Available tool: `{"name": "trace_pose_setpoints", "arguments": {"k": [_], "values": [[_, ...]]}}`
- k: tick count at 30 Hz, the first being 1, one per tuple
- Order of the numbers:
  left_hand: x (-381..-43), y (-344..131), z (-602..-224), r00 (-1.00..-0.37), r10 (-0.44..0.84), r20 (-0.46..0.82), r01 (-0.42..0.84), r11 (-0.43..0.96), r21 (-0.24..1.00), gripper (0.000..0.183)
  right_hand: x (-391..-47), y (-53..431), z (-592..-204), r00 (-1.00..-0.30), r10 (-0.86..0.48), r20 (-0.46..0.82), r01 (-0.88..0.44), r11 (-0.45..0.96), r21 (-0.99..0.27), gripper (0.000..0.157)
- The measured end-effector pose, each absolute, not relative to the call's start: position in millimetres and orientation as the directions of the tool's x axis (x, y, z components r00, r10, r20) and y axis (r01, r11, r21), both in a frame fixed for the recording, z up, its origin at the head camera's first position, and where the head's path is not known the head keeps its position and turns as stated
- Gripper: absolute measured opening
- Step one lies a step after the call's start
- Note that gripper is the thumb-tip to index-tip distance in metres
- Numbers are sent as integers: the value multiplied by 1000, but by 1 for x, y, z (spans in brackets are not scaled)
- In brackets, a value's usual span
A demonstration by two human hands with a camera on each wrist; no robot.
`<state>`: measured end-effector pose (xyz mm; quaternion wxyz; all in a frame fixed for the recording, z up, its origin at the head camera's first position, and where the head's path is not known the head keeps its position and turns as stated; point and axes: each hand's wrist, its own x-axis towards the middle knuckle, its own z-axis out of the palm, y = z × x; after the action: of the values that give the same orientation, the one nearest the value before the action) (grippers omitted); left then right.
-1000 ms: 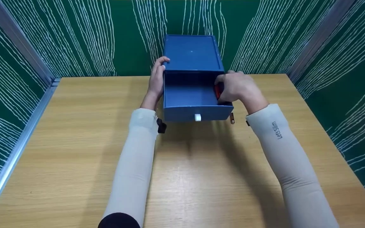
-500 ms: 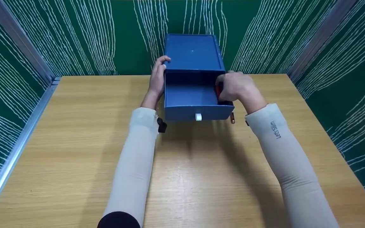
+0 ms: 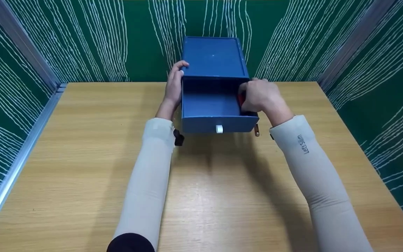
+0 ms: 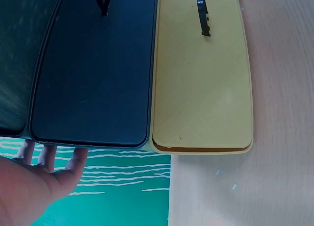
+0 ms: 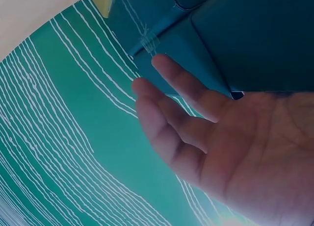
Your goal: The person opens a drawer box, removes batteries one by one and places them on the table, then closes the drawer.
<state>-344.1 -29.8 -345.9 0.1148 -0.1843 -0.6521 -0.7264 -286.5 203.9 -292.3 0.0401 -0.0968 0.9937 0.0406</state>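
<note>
A blue drawer unit (image 3: 215, 57) stands near the back of the table, its top drawer (image 3: 205, 103) pulled out. In the head view my left hand (image 3: 173, 85) rests against the unit's left side, fingertips at the top edge. Its fingers also show in the left wrist view beside the drawer fronts. My right hand (image 3: 259, 96) reaches over the drawer's right wall and pinches a red object (image 3: 241, 99) inside; most of it is hidden, so its kind is unclear. In the right wrist view several fingers (image 5: 171, 133) stay outside the wall; thumb and forefinger are hidden.
Below, a yellow drawer (image 4: 201, 88) and a dark blue drawer (image 4: 93, 74) carry black handles. The top drawer has a white pull tab (image 3: 219, 129). A small brown, shiny thing (image 3: 256, 130) shows by its right corner. Green walls (image 3: 145, 42) enclose the wooden table (image 3: 82, 140).
Both hands keep almost the same place. The red object shows slightly less beside the right fingers, and the view has shifted a little.
</note>
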Motion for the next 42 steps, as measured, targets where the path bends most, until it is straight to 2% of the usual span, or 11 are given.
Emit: {"name": "trace_pose_setpoints", "arguments": {"k": [8, 13, 25, 36, 42], "values": [[-344, -30, -345, -899, 78, 432, 421, -122, 899, 32, -286, 207, -294, -975, -195, -104, -190, 980, -61, 45], [-345, -30, -345, -901, 75, 427, 415, -129, 900, 31, -285, 209, -295, -970, -230, -72, -220, 967, -133, 47], [-347, -30, -345, -904, 74, 421, 407, -151, 901, 31, -283, 212, -300, -960, -238, 146, -263, 945, -195, 54], [-345, -31, -345, -901, 72, 427, 411, -165, 896, 30, -281, 212, -298, -967, -197, 159, -234, 936, -263, 58], [-345, -30, -346, -897, 84, 434, 420, -146, 896, 31, -277, 216, -295, -963, -204, 175, -253, 909, -332, 53]]}}
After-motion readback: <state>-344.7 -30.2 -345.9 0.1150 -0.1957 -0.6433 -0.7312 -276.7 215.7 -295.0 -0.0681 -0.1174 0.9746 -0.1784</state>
